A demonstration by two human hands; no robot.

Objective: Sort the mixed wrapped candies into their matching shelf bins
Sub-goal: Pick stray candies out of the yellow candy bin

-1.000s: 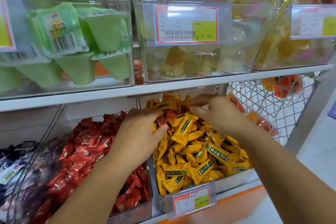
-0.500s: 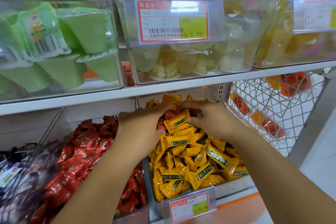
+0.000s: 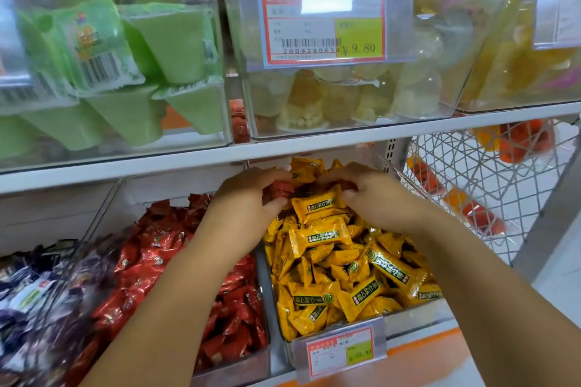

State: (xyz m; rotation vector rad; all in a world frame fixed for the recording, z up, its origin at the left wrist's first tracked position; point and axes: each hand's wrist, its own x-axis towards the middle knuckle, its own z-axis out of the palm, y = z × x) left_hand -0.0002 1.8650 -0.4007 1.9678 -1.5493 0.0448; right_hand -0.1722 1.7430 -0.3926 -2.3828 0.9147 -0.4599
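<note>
Both hands have slid deeper toward the back of the yellow bin (image 3: 419,313) and come closer together than half a second ago. The left hand (image 3: 248,198) now has its grip curled round a red candy (image 3: 279,191) that does not belong there. The candy is on top of the yellow candies (image 3: 317,237), right under the shelf (image 3: 314,143) above. The right hand (image 3: 374,195) has its fingers bent down into the pile just beside it. Something reddish shows by its fingertips, but I cannot tell if its grip holds anything.

The red candy's home is the red bin (image 3: 234,366), next door on the left.

What could go wrong? The wrapper looks shiny and slippery, and the grip seems to be mostly fingertips. If it is loose, the red candy could slip and drop back among the yellow ones, where it would be hard to find. A yellow candy could also get pinched along with it and land in the wrong bin. The pile is heaped high at the back, so a push from either hand could tip yellow candies over the wall into the red bin. They could also fall off the right side toward the wire basket (image 3: 490,198). There is little room under the shelf, so a quick lift could bump the knuckles and knock the candy free.
</note>
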